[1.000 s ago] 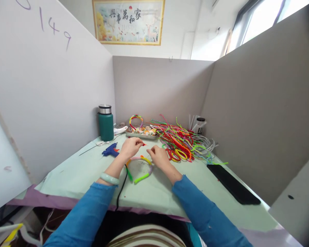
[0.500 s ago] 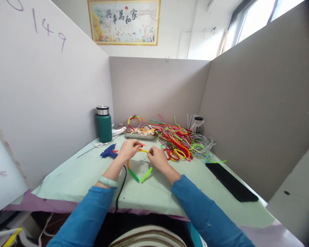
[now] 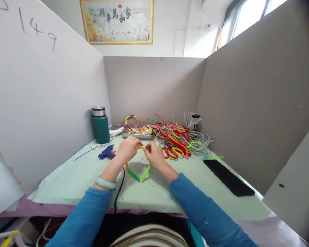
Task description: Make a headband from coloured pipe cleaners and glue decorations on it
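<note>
Between my hands is a headband point(image 3: 134, 176) wrapped in coloured pipe cleaner. Its green and lime ends point toward me, and its yellow and orange parts show near my fingers. My left hand point(image 3: 128, 149) is closed in a pinch on the top of the band, with a small bit of red at the fingertips. On the other side my right hand point(image 3: 156, 156) pinches the yellow stretch. Fingers cover part of the arch. To the left of my left hand lies a blue glue gun point(image 3: 106, 152).
A metal tray point(image 3: 139, 137) of small pieces stands at the back, with another wrapped headband point(image 3: 126, 122) on it. Right of it are heaped pipe cleaners point(image 3: 173, 135). A green bottle point(image 3: 101, 128) stands left, a black flat slab point(image 3: 228, 176) lies right. Grey panels surround the table.
My hands have drawn slightly closer together at the top of the headband. The orange-red tip that stuck out past my left fingers shows less. The whole view has shifted slightly.
</note>
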`<action>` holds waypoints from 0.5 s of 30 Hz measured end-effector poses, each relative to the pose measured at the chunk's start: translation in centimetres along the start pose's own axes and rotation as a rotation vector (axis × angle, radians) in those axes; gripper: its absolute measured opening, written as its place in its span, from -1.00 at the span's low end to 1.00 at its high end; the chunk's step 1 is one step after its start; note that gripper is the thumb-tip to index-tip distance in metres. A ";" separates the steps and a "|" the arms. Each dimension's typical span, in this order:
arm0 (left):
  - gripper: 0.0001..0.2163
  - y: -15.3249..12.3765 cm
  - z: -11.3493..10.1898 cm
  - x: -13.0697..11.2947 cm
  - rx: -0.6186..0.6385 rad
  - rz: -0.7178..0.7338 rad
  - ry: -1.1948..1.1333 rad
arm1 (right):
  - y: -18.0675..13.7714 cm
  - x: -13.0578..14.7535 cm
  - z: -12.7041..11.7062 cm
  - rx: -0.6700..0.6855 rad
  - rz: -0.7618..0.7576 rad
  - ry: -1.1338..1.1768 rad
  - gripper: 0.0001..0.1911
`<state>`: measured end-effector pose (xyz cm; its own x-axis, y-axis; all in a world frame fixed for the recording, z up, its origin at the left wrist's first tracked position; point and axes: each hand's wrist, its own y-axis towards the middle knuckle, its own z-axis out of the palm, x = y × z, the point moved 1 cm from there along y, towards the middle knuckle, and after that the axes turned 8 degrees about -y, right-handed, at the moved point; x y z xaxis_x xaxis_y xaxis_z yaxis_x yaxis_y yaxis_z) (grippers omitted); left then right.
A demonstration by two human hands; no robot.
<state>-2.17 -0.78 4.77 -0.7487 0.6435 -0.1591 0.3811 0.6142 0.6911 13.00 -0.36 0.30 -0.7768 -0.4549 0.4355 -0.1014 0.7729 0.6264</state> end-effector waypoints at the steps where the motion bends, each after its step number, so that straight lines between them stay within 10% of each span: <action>1: -0.82 0.0 0.0 0.0 0.002 0.007 0.010 | 0.0 0.0 0.0 -0.001 0.005 0.010 -0.85; 15: -0.84 0.2 0.6 -0.2 0.029 0.135 0.070 | 0.0 0.3 -0.3 0.009 -0.013 0.025 -0.78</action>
<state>-1.64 -0.51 4.54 -0.7254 0.6882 -0.0153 0.4955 0.5375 0.6824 12.95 -0.62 0.64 -0.7593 -0.4760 0.4437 -0.1174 0.7709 0.6261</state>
